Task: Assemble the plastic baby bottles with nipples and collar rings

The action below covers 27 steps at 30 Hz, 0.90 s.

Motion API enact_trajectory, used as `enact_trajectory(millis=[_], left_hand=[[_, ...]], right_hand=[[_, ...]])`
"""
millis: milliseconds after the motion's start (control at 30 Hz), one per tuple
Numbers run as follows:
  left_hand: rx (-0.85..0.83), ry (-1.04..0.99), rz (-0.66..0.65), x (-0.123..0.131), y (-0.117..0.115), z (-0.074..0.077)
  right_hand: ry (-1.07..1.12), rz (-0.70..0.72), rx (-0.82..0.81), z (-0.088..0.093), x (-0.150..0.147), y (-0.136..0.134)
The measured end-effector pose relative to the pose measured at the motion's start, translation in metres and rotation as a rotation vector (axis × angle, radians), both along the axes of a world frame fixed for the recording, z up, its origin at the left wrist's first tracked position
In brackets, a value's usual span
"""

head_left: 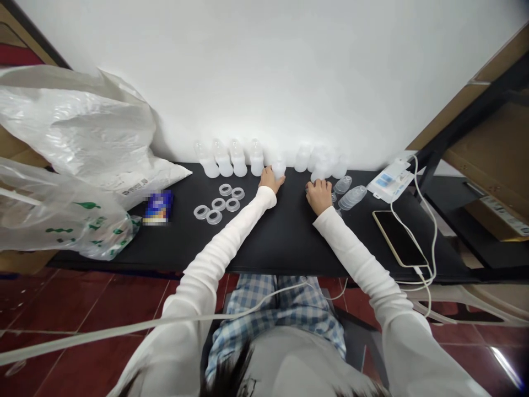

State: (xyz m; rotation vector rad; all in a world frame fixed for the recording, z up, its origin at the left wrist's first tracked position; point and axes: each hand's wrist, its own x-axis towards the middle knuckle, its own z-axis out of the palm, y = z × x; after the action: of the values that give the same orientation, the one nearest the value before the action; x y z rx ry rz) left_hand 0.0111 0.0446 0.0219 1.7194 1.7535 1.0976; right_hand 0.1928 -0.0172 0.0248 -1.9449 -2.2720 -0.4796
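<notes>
My left hand (271, 180) is closed around a translucent white baby bottle (280, 164) that stands upright by the wall and shows no tall domed cap. To its left, several similar bottles (238, 160) wear clear domed caps. My right hand (319, 196) is lowered to the table with its fingers curled; what they hold, if anything, is hidden. Clear domed caps (352, 197) lie right beside it, some nested together. Just behind that hand is a cluster of uncapped bottles (320, 164). Several translucent rings (219, 204) lie flat to the left of my left forearm.
White plastic bags (82, 127) bulge over the table's left end, beside a small blue packet (158, 207). On the right lie a phone (400, 238) with a white cable (432, 231) and a flat white package (390, 179). The wall (264, 71) borders the black table (285, 242).
</notes>
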Motion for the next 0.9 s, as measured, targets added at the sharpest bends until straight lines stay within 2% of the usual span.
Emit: enact_trajectory(millis=[100, 167, 300, 433, 500, 567, 667, 767, 833, 900], left_hand=[[0.002, -0.028, -0.043, -0.008, -0.011, -0.001], [0.016, 0.036, -0.038, -0.016, -0.025, -0.001], [0.069, 0.420, 0.066, -0.043, -0.061, 0.002], [-0.083, 0.699, 0.229, -0.072, -0.085, 0.013], [-0.132, 0.758, 0.222, -0.074, -0.089, 0.018], [-0.135, 0.778, 0.156, -0.066, -0.090, 0.019], [-0.089, 0.736, -0.016, -0.040, -0.088, 0.014], [0.007, 0.582, -0.189, -0.015, -0.079, 0.001], [0.073, 0.394, -0.271, -0.005, -0.070, -0.008], [0.072, 0.088, -0.316, 0.000, -0.061, -0.015]], right_hand=[[0.007, 0.002, 0.008, -0.006, 0.002, 0.001], [0.016, 0.003, 0.011, -0.008, 0.003, 0.002], [0.024, 0.032, -0.001, -0.009, 0.007, 0.003], [0.053, 0.052, -0.001, -0.007, 0.009, 0.002], [0.067, 0.048, -0.002, -0.006, 0.010, 0.001], [0.076, 0.038, -0.009, -0.005, 0.008, 0.000], [0.096, 0.038, -0.011, -0.003, 0.005, -0.003], [0.117, 0.067, -0.004, -0.001, 0.002, -0.005], [0.156, 0.094, 0.002, 0.000, 0.002, -0.005], [0.243, 0.133, 0.019, 0.002, 0.002, -0.004]])
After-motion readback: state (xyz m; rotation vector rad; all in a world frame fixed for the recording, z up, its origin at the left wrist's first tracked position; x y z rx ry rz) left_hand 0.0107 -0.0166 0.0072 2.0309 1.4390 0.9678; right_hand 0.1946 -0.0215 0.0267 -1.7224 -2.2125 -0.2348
